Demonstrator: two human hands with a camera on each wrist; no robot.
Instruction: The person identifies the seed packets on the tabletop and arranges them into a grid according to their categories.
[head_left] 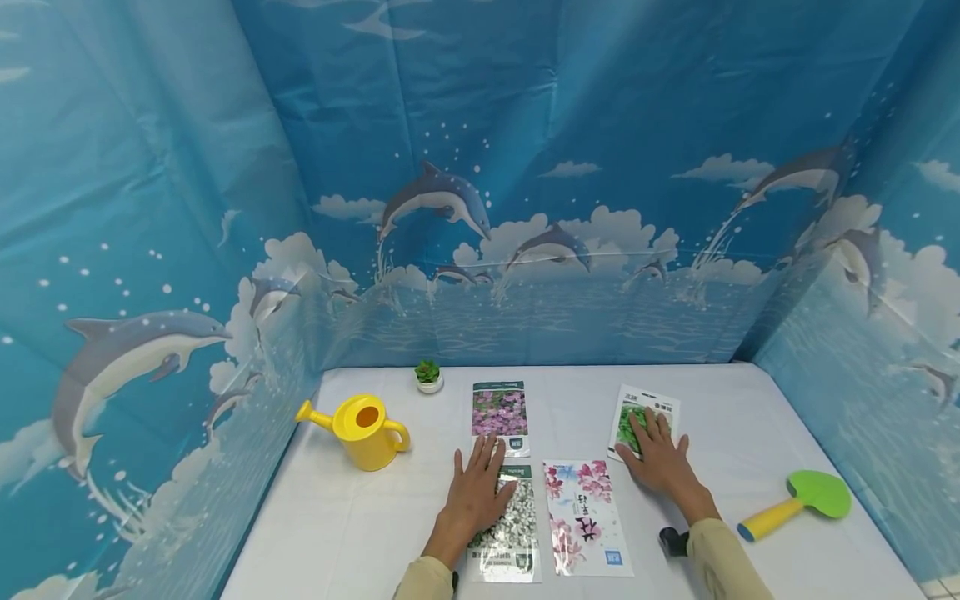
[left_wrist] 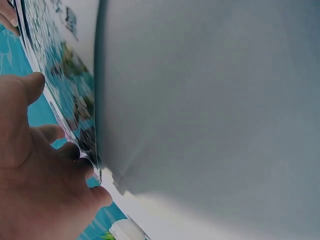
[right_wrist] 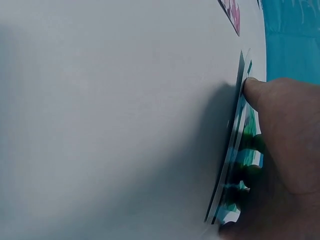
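In the head view my left hand (head_left: 476, 497) lies with spread fingers over a seed packet with white flowers (head_left: 517, 521). Its fingertips reach the lower end of a purple-flowered packet (head_left: 498, 408); whether they touch it I cannot tell. The left wrist view has the same hand (left_wrist: 45, 170) beside the packet's long edge. My right hand (head_left: 663, 460) rests, fingers spread, on a green-leaf seed packet (head_left: 628, 427) and covers part of its picture. From the right wrist, that hand (right_wrist: 285, 150) is seen along the packet's edge. A pink-blossom packet (head_left: 588, 525) lies between the hands.
A yellow watering can (head_left: 369, 446) stands at the left, and a small potted plant (head_left: 429, 379) near the back edge. At the right lies a green toy shovel (head_left: 821, 493) with a yellow handle. Dolphin-printed blue curtains (head_left: 525, 108) surround the white table (head_left: 300, 517).
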